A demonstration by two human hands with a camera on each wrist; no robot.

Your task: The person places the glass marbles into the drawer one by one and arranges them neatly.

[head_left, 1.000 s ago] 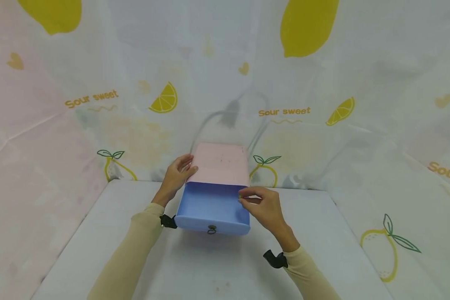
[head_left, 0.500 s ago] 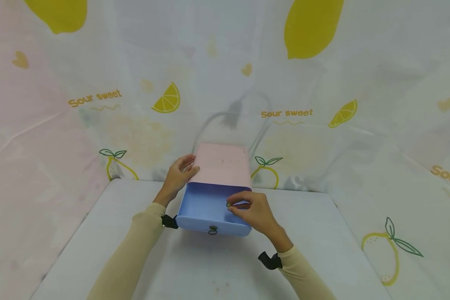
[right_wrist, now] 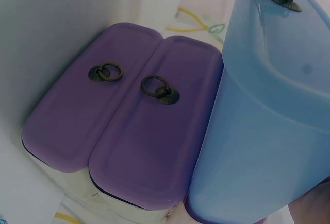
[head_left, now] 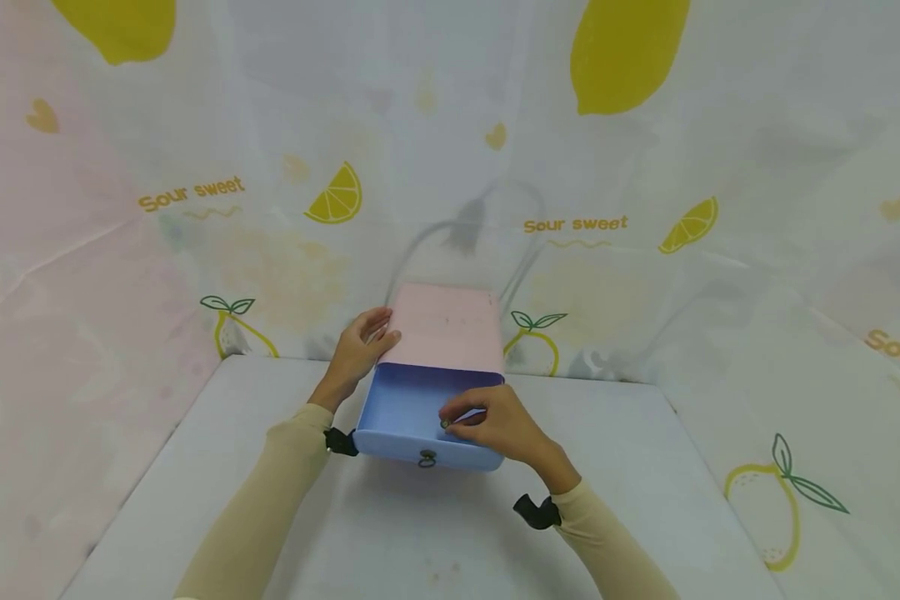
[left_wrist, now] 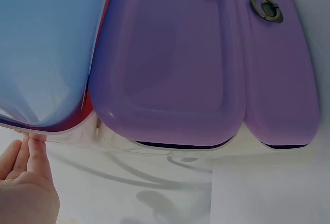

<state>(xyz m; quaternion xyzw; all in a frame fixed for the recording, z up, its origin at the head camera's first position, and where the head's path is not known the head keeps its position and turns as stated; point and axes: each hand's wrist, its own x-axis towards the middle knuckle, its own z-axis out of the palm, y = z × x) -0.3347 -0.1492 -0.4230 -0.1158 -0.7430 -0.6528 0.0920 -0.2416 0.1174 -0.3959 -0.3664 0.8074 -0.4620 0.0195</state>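
Note:
A small chest of drawers with a pink top (head_left: 444,327) stands at the back of the table. Its blue top drawer (head_left: 401,408) is pulled out, with a metal ring handle (head_left: 427,459) on the front. My left hand (head_left: 355,354) rests against the chest's left side, fingers fairly straight, thumb by the top edge. Over the drawer's right half, my right hand (head_left: 495,421) pinches a small, roundish, dark greenish object (head_left: 444,424) between thumb and fingertips. What exactly it is cannot be made out. In the right wrist view the drawer wall hides most of this hand.
Below the blue drawer, two purple drawers (left_wrist: 170,59) with ring handles (right_wrist: 158,88) are closed. The white table (head_left: 427,533) ends at a curtain (head_left: 450,167) printed with lemons, close behind the chest. Black wrist mounts (head_left: 537,512) stick out from the sleeves.
My right hand has moved left and down from the drawer's right edge to over its inside, still pinching the small object. My left hand has stayed at the chest's side.

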